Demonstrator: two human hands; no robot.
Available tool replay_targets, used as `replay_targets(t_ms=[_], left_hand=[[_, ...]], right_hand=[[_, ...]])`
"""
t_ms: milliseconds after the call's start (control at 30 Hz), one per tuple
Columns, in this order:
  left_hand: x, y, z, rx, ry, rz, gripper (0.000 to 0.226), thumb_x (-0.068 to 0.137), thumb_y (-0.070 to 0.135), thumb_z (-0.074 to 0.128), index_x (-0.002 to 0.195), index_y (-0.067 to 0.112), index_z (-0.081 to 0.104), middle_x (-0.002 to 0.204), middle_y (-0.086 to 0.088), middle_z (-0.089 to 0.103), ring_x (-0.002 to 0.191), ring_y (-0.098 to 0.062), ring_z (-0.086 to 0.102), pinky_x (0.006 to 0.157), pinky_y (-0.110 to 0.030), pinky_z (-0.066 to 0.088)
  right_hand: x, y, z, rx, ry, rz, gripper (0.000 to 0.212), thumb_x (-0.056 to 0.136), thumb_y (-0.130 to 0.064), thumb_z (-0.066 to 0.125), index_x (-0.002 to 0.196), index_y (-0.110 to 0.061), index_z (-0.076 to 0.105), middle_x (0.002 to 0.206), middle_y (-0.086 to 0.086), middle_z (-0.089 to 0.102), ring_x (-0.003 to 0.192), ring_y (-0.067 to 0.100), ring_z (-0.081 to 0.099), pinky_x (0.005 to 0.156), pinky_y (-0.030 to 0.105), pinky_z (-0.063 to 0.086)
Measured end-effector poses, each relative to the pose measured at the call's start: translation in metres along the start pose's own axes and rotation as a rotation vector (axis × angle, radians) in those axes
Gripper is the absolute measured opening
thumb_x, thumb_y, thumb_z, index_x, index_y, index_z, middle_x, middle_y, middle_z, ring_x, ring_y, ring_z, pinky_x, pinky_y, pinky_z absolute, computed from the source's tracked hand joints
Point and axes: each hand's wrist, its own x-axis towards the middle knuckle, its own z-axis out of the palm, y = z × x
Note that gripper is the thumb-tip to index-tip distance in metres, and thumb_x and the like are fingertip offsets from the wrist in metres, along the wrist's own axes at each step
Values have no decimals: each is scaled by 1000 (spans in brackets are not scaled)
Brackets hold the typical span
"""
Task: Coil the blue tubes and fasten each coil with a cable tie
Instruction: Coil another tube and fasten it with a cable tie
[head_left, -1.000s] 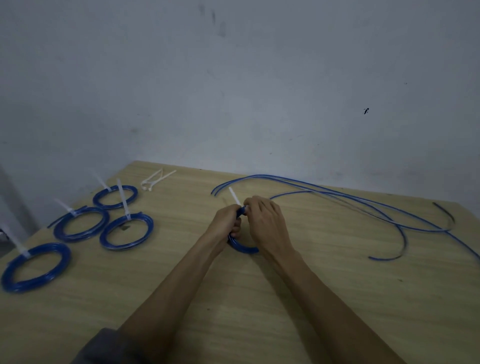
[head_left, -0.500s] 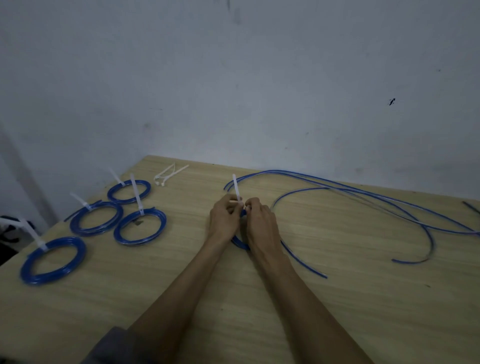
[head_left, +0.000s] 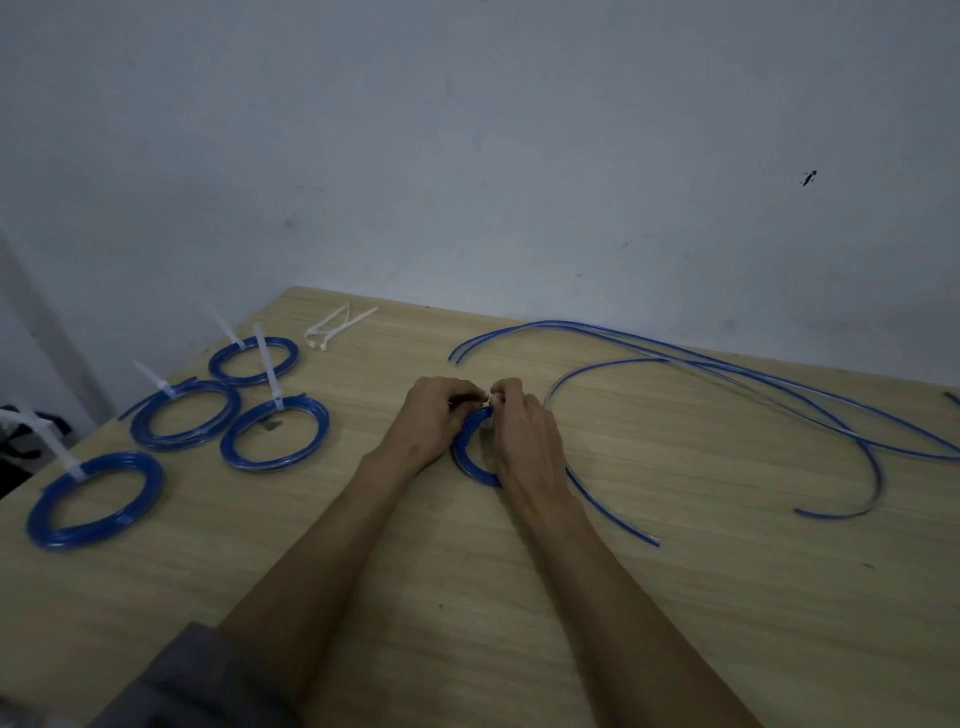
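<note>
A small blue tube coil (head_left: 467, 452) lies on the wooden table (head_left: 675, 597) between my hands. My left hand (head_left: 434, 415) and my right hand (head_left: 524, 436) meet at the coil's top, fingers curled and pinching a white cable tie (head_left: 491, 399) there; only a sliver of the tie shows. One loose tube end (head_left: 613, 512) trails from under my right hand toward the near right. Several long uncoiled blue tubes (head_left: 727, 369) sweep across the far right of the table.
Several tied coils with upright white tie tails lie at the left: one (head_left: 254, 358), another (head_left: 182, 413), a third (head_left: 275, 434), and a fourth (head_left: 96, 499) near the left edge. Spare cable ties (head_left: 332, 327) lie at the far edge by the wall.
The tie's upright tail, visible above my fingers before, is now hidden between my hands. My hands stay at the coil's top; the view has shifted slightly.
</note>
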Motion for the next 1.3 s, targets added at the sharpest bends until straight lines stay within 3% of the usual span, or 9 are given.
replay_targets(t_ms=[233, 533, 800, 933, 1067, 1133, 1233, 1300], left_hand=[[-2, 5, 0, 134, 2, 41, 18, 90, 6, 64, 101, 10, 78, 97, -6, 77, 88, -19, 70, 78, -20, 46], [-3, 10, 0, 189, 13, 23, 18, 91, 7, 62, 102, 7, 77, 98, -10, 76, 90, -24, 69, 80, -30, 49], [-3, 9, 3, 195, 32, 88, 18, 90, 5, 60, 97, 9, 76, 87, -9, 73, 80, -26, 67, 72, -37, 51], [-6, 6, 5, 109, 40, 88, 18, 89, 5, 60, 95, 12, 76, 86, -6, 74, 78, -18, 67, 74, -37, 54], [-7, 8, 5, -78, 16, -28, 14, 94, 16, 65, 98, 18, 78, 90, 4, 77, 84, -3, 70, 80, -25, 57], [-7, 10, 4, -169, 23, -127, 7, 95, 16, 66, 98, 18, 72, 89, 3, 75, 85, -3, 70, 83, -29, 59], [-10, 14, 0, -256, 10, -189, 14, 99, 10, 54, 105, 21, 58, 91, -2, 73, 85, -4, 71, 83, -31, 59], [-13, 20, -4, -284, -15, -178, 13, 100, 16, 52, 107, 25, 56, 94, -2, 73, 86, -7, 71, 82, -32, 60]], right_hand=[[1, -3, -7, 5, -75, 62, 22, 108, -19, 36, 124, -11, 48, 111, 10, 67, 97, 28, 60, 81, 39, 43], [1, -2, -5, -20, -68, 77, 24, 109, -22, 33, 125, -14, 48, 105, 9, 67, 91, 28, 60, 79, 38, 42], [5, 2, 2, -35, -101, 98, 25, 110, -28, 30, 122, -17, 49, 104, 7, 67, 90, 27, 60, 77, 39, 43], [3, 6, 5, 59, -39, 49, 21, 107, -24, 42, 114, -17, 59, 109, 3, 67, 96, 23, 62, 81, 43, 49], [3, 8, 4, 207, 1, 105, 16, 104, -30, 49, 109, -22, 62, 96, -5, 69, 90, 13, 63, 75, 34, 51], [4, 10, 5, 258, 0, 110, 10, 103, -29, 52, 101, -25, 61, 85, -8, 67, 84, 10, 62, 73, 31, 50], [5, 11, 7, 294, -36, 81, 7, 102, -25, 53, 100, -23, 59, 87, -6, 68, 85, 11, 64, 76, 34, 54], [6, 11, 7, 313, -51, 78, 8, 103, -24, 53, 101, -22, 60, 89, -7, 67, 84, 10, 64, 77, 33, 55]])
